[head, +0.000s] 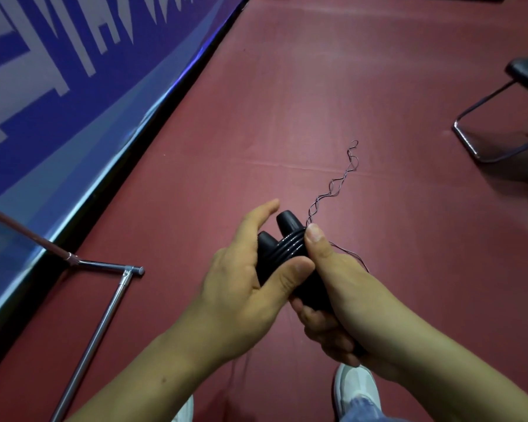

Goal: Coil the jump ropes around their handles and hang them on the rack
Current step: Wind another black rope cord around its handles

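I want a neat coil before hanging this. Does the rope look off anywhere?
Yes: beyond the black handles, the loose rope is twisted on itself in kinked spirals instead of running straight. The turns on the handles lie side by side.

The person's left hand (241, 287) and right hand (333, 287) were bare, and so were the left forearm (153, 376) and right forearm (439, 360), which ran uncovered to the picture's edge at seven and five o'clock. The right thumbnail (314, 236) was cut short. Near six o'clock a white shoe (355, 388) with a rounded toe showed under a faded blue denim trouser leg (363, 411), and the white tip of a second shoe (185, 411) showed toward seven o'clock.
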A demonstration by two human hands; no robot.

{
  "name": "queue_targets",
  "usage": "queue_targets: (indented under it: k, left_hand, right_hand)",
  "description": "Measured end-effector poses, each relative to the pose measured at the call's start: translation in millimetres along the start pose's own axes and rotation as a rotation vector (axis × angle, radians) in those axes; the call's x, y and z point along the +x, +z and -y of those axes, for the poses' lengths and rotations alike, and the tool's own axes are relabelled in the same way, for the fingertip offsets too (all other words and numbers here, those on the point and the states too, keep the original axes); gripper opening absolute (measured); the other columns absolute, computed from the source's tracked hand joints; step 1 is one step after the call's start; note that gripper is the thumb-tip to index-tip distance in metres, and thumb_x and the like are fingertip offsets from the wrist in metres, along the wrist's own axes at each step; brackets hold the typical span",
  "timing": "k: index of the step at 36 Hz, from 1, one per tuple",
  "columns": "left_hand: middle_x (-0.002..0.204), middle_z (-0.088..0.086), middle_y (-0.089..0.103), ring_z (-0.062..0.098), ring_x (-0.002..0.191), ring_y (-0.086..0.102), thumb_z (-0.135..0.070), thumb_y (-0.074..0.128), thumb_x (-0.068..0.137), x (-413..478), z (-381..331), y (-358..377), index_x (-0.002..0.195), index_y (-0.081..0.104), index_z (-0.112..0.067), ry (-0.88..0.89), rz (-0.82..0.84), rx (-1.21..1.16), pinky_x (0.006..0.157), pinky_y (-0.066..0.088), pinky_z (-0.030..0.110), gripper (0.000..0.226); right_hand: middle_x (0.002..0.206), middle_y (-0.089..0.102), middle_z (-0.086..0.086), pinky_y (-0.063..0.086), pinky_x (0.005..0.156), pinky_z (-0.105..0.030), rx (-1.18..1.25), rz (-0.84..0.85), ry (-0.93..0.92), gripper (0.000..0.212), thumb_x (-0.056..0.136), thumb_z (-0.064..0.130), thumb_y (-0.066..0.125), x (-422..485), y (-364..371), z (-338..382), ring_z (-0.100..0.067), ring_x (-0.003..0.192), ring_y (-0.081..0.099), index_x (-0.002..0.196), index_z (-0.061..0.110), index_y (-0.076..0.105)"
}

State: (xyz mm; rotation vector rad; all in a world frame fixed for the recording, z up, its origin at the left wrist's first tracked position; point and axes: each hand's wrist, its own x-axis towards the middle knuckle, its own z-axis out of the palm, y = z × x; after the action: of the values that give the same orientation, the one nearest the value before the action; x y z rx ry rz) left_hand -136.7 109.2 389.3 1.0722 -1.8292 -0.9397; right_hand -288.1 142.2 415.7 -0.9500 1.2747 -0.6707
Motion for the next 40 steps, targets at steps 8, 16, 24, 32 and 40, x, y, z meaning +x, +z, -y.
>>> queue_targets:
  k: [8,16,24,32,40]
  left_hand:
    - [0.070,-0.018,0.060,-0.001,0.056,0.056,-0.034,0.061,0.090,-1.4,-1.1,-2.5,0.131,0.044,-0.043,-0.033,0.089,-0.144,0.058,0.041,0.008,0.045]
    - [0.052,-0.017,0.050,0.003,0.047,0.040,-0.026,0.061,0.095,1.6,3.0,0.1,0.131,0.045,-0.048,-0.123,0.095,-0.246,0.051,0.033,0.012,0.046]
    - [0.047,0.006,0.050,0.012,0.041,0.039,-0.036,0.061,0.086,7.2,5.3,-1.6,0.130,0.058,-0.036,-0.306,0.082,-0.373,0.042,0.032,0.019,0.044]
    - [0.056,0.012,0.060,0.014,0.043,0.035,-0.025,0.059,0.102,10.0,20.3,-0.8,0.122,0.066,-0.038,-0.458,0.173,-0.308,0.048,0.029,0.026,0.026]
    - [0.057,0.010,0.060,0.008,0.035,0.036,-0.013,0.053,0.102,8.3,13.6,4.4,0.108,0.068,-0.023,-0.427,0.238,-0.010,0.040,0.031,0.016,0.019]
  right_hand:
    - [0.046,0.038,-0.007,0.027,0.038,-0.018,-0.104,-0.009,-0.015,0.078,0.089,0.078,0.025,-1.9,-7.5,4.3,-0.016,0.030,0.026,0.062,0.013,0.057]
    - [0.042,0.043,-0.001,0.032,0.036,-0.021,-0.304,-0.165,-0.081,0.077,0.086,0.076,0.033,1.3,-14.9,8.3,-0.018,0.032,0.034,0.066,0.007,0.063]
    - [0.055,0.047,0.008,0.036,0.042,-0.025,-0.486,-0.208,-0.229,0.004,0.090,0.016,0.061,3.1,-18.3,-1.8,-0.011,0.045,0.041,0.091,0.020,0.060]
    - [0.076,0.067,0.002,0.054,0.064,-0.045,-0.792,-0.258,-0.324,0.011,0.094,0.037,0.063,12.7,-30.2,-24.7,-0.019,0.066,0.062,0.097,0.028,0.058]
    - [0.081,0.063,0.004,0.054,0.070,-0.047,-0.922,-0.251,-0.193,0.016,0.095,0.042,0.060,22.3,-33.9,-34.8,-0.024,0.074,0.060,0.096,0.030,0.050]
